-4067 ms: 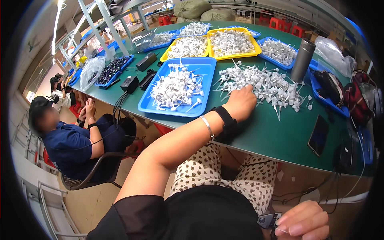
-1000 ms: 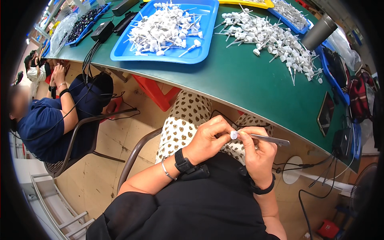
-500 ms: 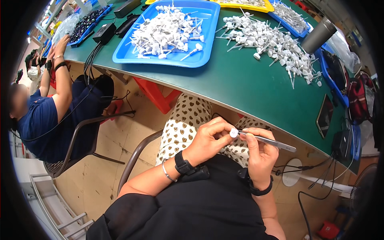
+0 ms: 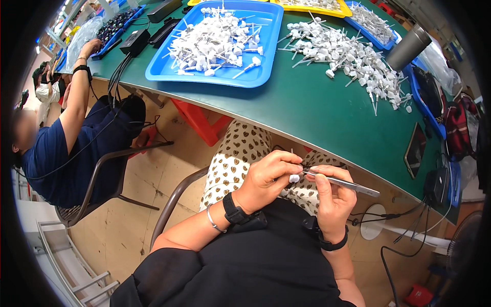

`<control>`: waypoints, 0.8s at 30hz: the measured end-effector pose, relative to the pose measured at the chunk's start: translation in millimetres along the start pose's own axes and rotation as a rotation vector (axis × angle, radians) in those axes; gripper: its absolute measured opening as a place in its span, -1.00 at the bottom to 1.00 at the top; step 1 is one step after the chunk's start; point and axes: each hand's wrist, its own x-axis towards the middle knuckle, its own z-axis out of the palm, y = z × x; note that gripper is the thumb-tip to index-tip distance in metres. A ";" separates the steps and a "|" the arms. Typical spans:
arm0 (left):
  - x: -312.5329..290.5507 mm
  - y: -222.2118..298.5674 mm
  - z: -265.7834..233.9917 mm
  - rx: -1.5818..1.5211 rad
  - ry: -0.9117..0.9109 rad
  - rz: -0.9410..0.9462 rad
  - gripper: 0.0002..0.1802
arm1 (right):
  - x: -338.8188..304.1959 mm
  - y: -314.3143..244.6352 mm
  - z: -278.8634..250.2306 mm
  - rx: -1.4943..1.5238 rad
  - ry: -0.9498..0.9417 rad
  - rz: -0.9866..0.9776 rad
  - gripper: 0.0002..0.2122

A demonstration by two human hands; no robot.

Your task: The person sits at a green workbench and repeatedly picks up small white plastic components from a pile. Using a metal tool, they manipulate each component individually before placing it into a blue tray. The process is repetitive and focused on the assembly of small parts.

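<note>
Above my lap, my left hand point(image 4: 273, 174) pinches a small white knob-headed part point(image 4: 294, 178) with a thin stem; its head shows below the fingertips and the stem pokes up above them. My right hand point(image 4: 333, 194) grips metal tweezers point(image 4: 353, 186), whose tips reach toward the left fingertips by the part. Whether the tips touch it, I cannot tell. On the green table ahead, a blue tray point(image 4: 258, 77) bears a heap of like white parts point(image 4: 207, 46). A loose pile of them point(image 4: 348, 53) lies right of the tray.
A dark metal cup point(image 4: 409, 47) and a phone point(image 4: 415, 148) are on the table's right side. Yellow trays point(image 4: 343, 8) stand at the back. At left, a seated person point(image 4: 56, 133) reaches into a tray of dark pieces point(image 4: 113, 31). Black cables point(image 4: 116, 77) hang over the edge.
The white part has turned in my left fingers: its head now points down and its stem up. The person at left has drawn one arm back from the tray.
</note>
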 end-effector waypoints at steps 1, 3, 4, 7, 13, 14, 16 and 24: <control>-0.1 0.2 0.4 0.004 0.000 0.003 -0.67 | -0.4 0.2 0.0 0.006 -0.002 -0.001 -0.89; 0.1 1.1 0.9 0.011 0.000 0.009 -0.67 | -1.1 0.8 0.0 0.018 -0.005 -0.002 -0.89; 0.3 1.6 0.9 0.018 -0.001 0.012 -0.67 | -1.3 1.1 -0.1 0.016 -0.014 -0.006 -0.89; 1.4 3.5 0.5 0.042 -0.004 0.015 -0.68 | -1.8 1.3 -0.8 0.013 -0.031 -0.016 -0.88; 1.9 2.4 1.0 0.024 -0.021 -0.018 -0.78 | -2.5 5.0 -1.4 -0.067 -0.047 -0.104 -0.88; 1.5 2.9 0.9 0.022 -0.027 -0.029 -0.80 | -2.6 5.4 -0.2 -0.073 -0.042 -0.105 -0.88; 1.2 3.1 1.3 0.018 -0.032 -0.044 -0.81 | -2.1 5.6 0.4 -0.082 -0.033 -0.103 -0.88; 0.4 3.0 3.6 0.036 -0.033 -0.070 -0.81 | 1.6 9.1 1.8 -0.150 -0.039 -0.157 -0.91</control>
